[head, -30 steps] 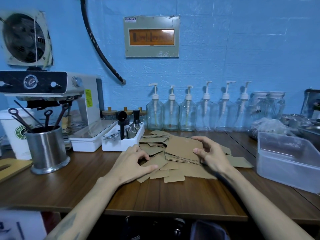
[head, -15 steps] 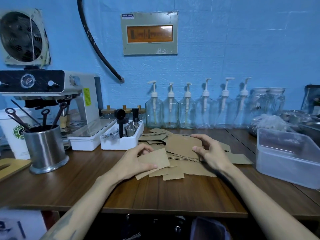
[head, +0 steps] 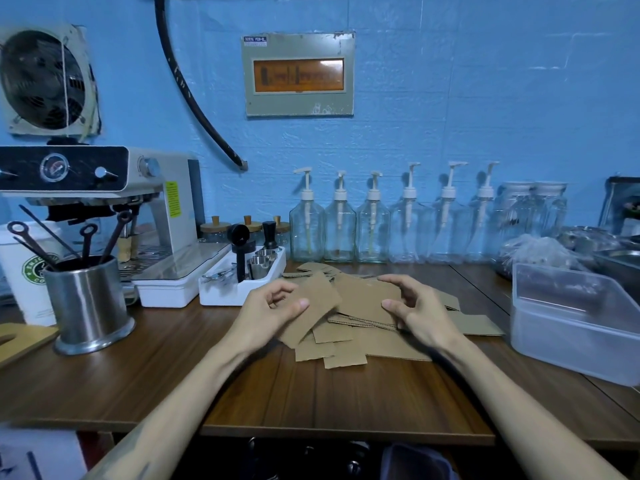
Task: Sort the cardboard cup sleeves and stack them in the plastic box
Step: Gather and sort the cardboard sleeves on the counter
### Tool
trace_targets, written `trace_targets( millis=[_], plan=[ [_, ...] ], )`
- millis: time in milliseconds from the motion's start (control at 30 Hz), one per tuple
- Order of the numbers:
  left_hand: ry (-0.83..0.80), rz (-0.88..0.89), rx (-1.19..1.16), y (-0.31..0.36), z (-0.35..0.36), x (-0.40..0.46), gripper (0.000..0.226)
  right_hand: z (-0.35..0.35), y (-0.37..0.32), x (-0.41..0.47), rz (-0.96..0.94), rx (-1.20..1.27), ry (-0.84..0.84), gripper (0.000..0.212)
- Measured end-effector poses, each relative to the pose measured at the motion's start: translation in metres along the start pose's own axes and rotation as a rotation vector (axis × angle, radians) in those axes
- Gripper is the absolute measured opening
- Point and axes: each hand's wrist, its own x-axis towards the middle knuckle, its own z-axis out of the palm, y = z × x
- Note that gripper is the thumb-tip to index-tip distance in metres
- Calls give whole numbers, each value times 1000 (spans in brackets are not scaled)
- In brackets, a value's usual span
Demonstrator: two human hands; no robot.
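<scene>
Sleeve in hand: I am holding one flat cardboard sleeve [head: 313, 308] pinched in my left hand [head: 268, 311], thumb on top and fingers curled under it, its far end tilting up over the pile.
Sleeve pile: the loose sleeves [head: 360, 341] are lying on the wooden counter [head: 242, 386] just under and between both hands, a few sticking out toward me.
Top stack: my right hand [head: 414, 311] is gripping the edge of a large cardboard piece [head: 367, 299] on top of the pile, thumb and curled fingers clamping it.
Plastic box: the clear box [head: 575, 317] is sitting on the counter to the right of my right hand, apart from the pile; I cannot tell what is in it.
Beyond the hands: pump bottles [head: 341, 230] are lining the blue wall.
Left of my left hand: a white tray of tools [head: 242, 278], then a steel cup [head: 88, 303] and a coffee machine [head: 104, 202] are standing further out.
</scene>
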Motion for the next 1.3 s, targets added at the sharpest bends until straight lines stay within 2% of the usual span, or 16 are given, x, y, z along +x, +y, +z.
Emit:
trace_targets(
  millis=[200, 367, 433, 533, 633, 667, 767, 833, 933, 1067, 1233, 1300],
  plan=[
    [-11, -48, -307, 8, 21, 8, 37, -2, -4, -2, -3, -10, -5, 41],
    [21, 13, -395, 12, 35, 16, 76, -1, -9, -5, 7, 7, -19, 41],
    [59, 19, -368, 13, 41, 18, 64, 0, -10, -5, 6, 6, -24, 42],
    [167, -19, -174, 9, 45, 20, 34, -1, -11, -5, 12, 12, -29, 43],
    [222, -54, -49, 2, 39, 20, 22, -1, -13, -7, 19, 25, -34, 45],
    [222, -59, -21, 1, 37, 20, 23, 0, -14, -7, 21, 34, -39, 46],
    [213, -121, 156, -2, 35, 19, 49, 1, -15, -8, 30, 64, -63, 49],
    [188, -119, 232, -2, 39, 17, 52, 2, -16, -9, 42, 100, -86, 50],
    [122, -9, 293, -1, 46, 11, 53, 5, -21, -10, 51, 174, -124, 44],
    [46, 115, 425, 0, 50, 7, 74, 11, -23, -10, 8, 151, -163, 37],
    [-7, 131, 385, -2, 47, 9, 38, 14, -16, -10, -55, -25, -153, 53],
    [-18, 119, 354, -4, 47, 9, 34, 15, -16, -10, -70, -49, -148, 52]
  ],
)
